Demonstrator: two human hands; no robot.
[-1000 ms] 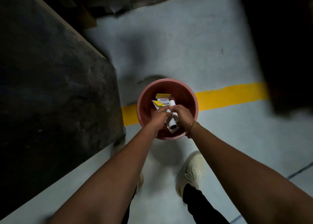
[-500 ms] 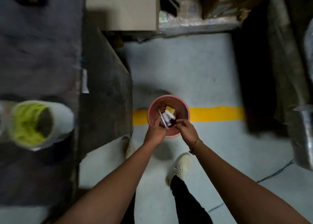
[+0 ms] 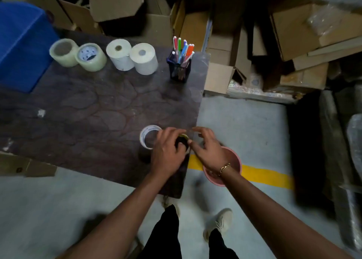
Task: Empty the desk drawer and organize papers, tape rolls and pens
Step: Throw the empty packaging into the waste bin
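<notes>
A: What are the hands working on?

B: A small dark roll (image 3: pixel 183 141) at the near right corner of the desk (image 3: pixel 94 109), with a yellowish rim showing. It's probably tape, though the hands hide most of it. The left hand (image 3: pixel 166 151) is curled around its near side, grasping it. The right hand (image 3: pixel 205 147) has thumb and forefinger pinched at the rim while the other fingers are spread, so I judge it is picking at the loose tape end, with the left hand steadying the roll.

A: Is the right hand gripping anything?

B: I can't tell. Anything pinched there is too thin and blurred to make out.

A: What's beside them?

B: A dark tape roll with a white core (image 3: pixel 149 136) stands just to the left, touching or nearly touching the left hand.

A: And the sorted things?

B: They're lined up along the far edge. There are two clear tape rolls (image 3: pixel 78 55) touching each other, then two white paper rolls (image 3: pixel 132 57), and then a mesh holder (image 3: pixel 179 69) with the pens (image 3: pixel 183 50) upright in it. Like is grouped with like, and that leaves the middle of the desk free for working.

A: Anything on the floor?

B: A pink bin (image 3: pixel 234 158) stands by the desk corner under the right wrist, handy for scraps. A blue box (image 3: pixel 21 43) sits at the far left.
</notes>
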